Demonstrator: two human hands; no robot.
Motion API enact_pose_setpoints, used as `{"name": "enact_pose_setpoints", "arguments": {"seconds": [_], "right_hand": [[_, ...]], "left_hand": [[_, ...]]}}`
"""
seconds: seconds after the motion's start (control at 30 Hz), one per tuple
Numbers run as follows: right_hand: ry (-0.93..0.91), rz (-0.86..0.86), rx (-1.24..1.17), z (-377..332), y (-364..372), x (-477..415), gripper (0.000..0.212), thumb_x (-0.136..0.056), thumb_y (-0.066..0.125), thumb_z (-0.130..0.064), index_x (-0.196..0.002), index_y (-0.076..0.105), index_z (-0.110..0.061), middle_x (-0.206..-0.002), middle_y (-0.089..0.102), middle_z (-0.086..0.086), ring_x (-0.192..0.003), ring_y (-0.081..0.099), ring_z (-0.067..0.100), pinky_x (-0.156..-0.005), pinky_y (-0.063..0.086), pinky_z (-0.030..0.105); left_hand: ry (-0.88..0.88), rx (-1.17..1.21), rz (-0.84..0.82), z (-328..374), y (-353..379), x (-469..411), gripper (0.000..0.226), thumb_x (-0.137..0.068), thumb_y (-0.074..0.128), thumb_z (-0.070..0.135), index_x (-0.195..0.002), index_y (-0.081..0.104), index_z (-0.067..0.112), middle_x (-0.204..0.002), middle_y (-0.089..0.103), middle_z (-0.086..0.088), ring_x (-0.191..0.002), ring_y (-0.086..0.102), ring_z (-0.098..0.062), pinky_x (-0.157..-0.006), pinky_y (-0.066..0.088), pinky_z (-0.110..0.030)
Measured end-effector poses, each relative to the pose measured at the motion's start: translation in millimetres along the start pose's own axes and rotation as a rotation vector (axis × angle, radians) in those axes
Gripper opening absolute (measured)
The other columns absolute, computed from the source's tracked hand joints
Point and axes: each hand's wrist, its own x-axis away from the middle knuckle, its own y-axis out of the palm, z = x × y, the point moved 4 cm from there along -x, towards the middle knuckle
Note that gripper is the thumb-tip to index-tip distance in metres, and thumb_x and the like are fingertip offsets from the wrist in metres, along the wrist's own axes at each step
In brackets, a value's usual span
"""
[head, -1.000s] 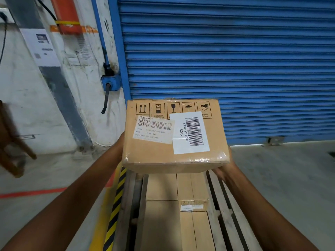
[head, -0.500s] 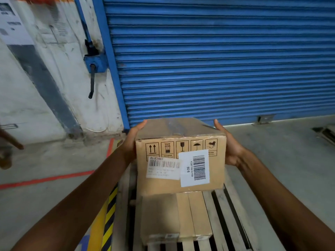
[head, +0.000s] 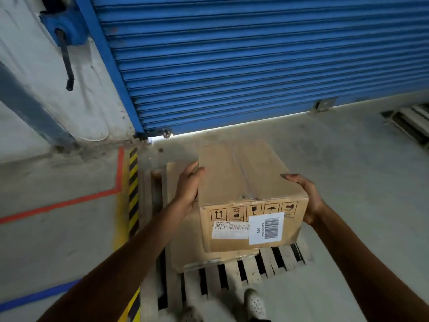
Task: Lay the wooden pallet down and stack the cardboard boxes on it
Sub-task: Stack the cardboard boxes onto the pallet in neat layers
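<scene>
Head view, I look down at a box (head: pixel 243 182) held between both hands over the pallet (head: pixel 232 273). The left hand (head: pixel 189 187) lies flat on the box's left side, fingers straight and pressed together, thumb tip at the top edge. The right hand (head: pixel 306 198) is on the right side with its thumb hooked over the top edge. Its other fingers are hidden behind the box, so I cannot tell how they lie. The box is tilted a bit, top face taped, near face toward me. That face has a row of handling symbols, a barcode sticker and a white label (head: pixel 267 227) overlapping it. The box sits over the lower boxes (head: pixel 183 228), toward their right side. I cannot tell if it touches them. The lower boxes lie flat on the pallet, and the pallet lies flat on the floor (head: pixel 359 194) with bare slats showing at its near end. A shoe (head: pixel 255 303) is at the pallet's near edge, blurred. Left of the pallet runs a hazard stripe (head: pixel 133 189), then a red line (head: pixel 69 203) and nearer me a blue line (head: pixel 34 297). Behind is a blue shutter (head: pixel 232 54), down to the floor, with a crank (head: pixel 66 56) on the wall at its left. Another pallet (head: pixel 408 122) shows at far right, well apart.
</scene>
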Motion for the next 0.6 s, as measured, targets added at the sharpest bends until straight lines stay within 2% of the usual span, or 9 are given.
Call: {"name": "enact_pose_setpoints", "arguments": {"seconds": [0.1, 0.17, 0.2, 0.23, 0.3, 0.37, 0.47, 0.53, 0.6], "right_hand": [[0.047, -0.023, 0.008, 8, -29, -13, 0.044, -0.085, 0.057, -0.034, -0.118, 0.06, -0.006, -0.09, 0.07, 0.015, -0.08, 0.067, 0.03, -0.073, 0.05, 0.039], [0.117, -0.048, 0.078, 16, -50, -27, 0.049, -0.087, 0.056, -0.035, -0.125, 0.057, -0.005, -0.1, 0.073, 0.015, -0.089, 0.069, 0.032, -0.079, 0.052, 0.043], [0.152, -0.074, 0.1, 25, -63, -39, 0.05, -0.09, 0.056, -0.038, -0.131, 0.056, -0.009, -0.112, 0.071, 0.015, -0.1, 0.068, 0.033, -0.084, 0.053, 0.046], [0.204, -0.105, 0.149, 33, -72, -48, 0.052, -0.091, 0.06, -0.043, -0.135, 0.055, -0.017, -0.124, 0.067, 0.012, -0.111, 0.065, 0.033, -0.091, 0.053, 0.049], [0.325, -0.12, 0.252, 56, -91, -66, 0.059, -0.085, 0.071, -0.054, -0.136, 0.054, -0.031, -0.136, 0.062, 0.002, -0.124, 0.058, 0.029, -0.099, 0.051, 0.056], [0.393, -0.121, 0.328, 81, -101, -79, 0.047, -0.086, 0.069, -0.052, -0.124, 0.058, -0.027, -0.122, 0.069, 0.005, -0.115, 0.064, 0.028, -0.092, 0.055, 0.055], [0.461, -0.064, 0.362, 121, -119, -94, 0.048, -0.081, 0.069, -0.05, -0.12, 0.059, -0.024, -0.116, 0.071, 0.012, -0.108, 0.066, 0.034, -0.092, 0.055, 0.053], [0.44, -0.017, 0.392, 148, -133, -108, 0.058, -0.078, 0.075, -0.056, -0.125, 0.059, -0.026, -0.12, 0.069, 0.009, -0.11, 0.064, 0.032, -0.093, 0.055, 0.05], [0.392, 0.002, 0.422, 178, -150, -126, 0.068, -0.071, 0.078, -0.068, -0.127, 0.06, -0.032, -0.124, 0.067, 0.001, -0.115, 0.061, 0.028, -0.101, 0.049, 0.052]], "left_hand": [[-0.043, -0.081, 0.03, -29, 26, -11, 0.02, -0.088, 0.064, 0.029, -0.097, 0.073, 0.014, -0.096, 0.075, -0.009, -0.09, 0.069, -0.024, -0.081, 0.052, -0.037], [-0.107, -0.104, 0.074, -56, 45, -22, 0.039, -0.078, 0.065, 0.036, -0.09, 0.069, -0.001, -0.085, 0.071, -0.017, -0.08, 0.064, -0.024, -0.075, 0.048, -0.038], [-0.136, -0.105, 0.078, -70, 54, -25, 0.038, -0.08, 0.065, 0.033, -0.092, 0.069, -0.002, -0.085, 0.07, -0.019, -0.08, 0.064, -0.026, -0.075, 0.05, -0.041], [-0.152, -0.107, 0.077, -82, 64, -27, 0.028, -0.085, 0.065, 0.027, -0.094, 0.07, 0.001, -0.087, 0.072, -0.018, -0.082, 0.066, -0.028, -0.076, 0.053, -0.044], [-0.185, -0.085, 0.092, -107, 81, -30, 0.013, -0.092, 0.063, 0.011, -0.101, 0.072, 0.009, -0.09, 0.073, -0.007, -0.085, 0.067, -0.026, -0.075, 0.053, -0.037], [-0.197, -0.073, 0.104, -133, 94, -31, 0.021, -0.094, 0.059, 0.003, -0.11, 0.07, 0.011, -0.095, 0.071, -0.002, -0.087, 0.066, -0.02, -0.075, 0.052, -0.032], [-0.249, -0.151, 0.082, -181, 107, -36, 0.026, -0.094, 0.06, 0.01, -0.117, 0.068, 0.02, -0.104, 0.072, 0.003, -0.093, 0.069, -0.014, -0.082, 0.058, -0.036], [-0.287, -0.225, 0.071, -216, 111, -44, 0.033, -0.091, 0.063, 0.017, -0.122, 0.068, 0.025, -0.11, 0.072, 0.006, -0.093, 0.07, -0.012, -0.083, 0.06, -0.042], [-0.318, -0.327, 0.06, -247, 111, -52, 0.036, -0.086, 0.064, 0.018, -0.121, 0.068, 0.027, -0.108, 0.073, 0.007, -0.088, 0.071, -0.012, -0.078, 0.061, -0.042]]}}
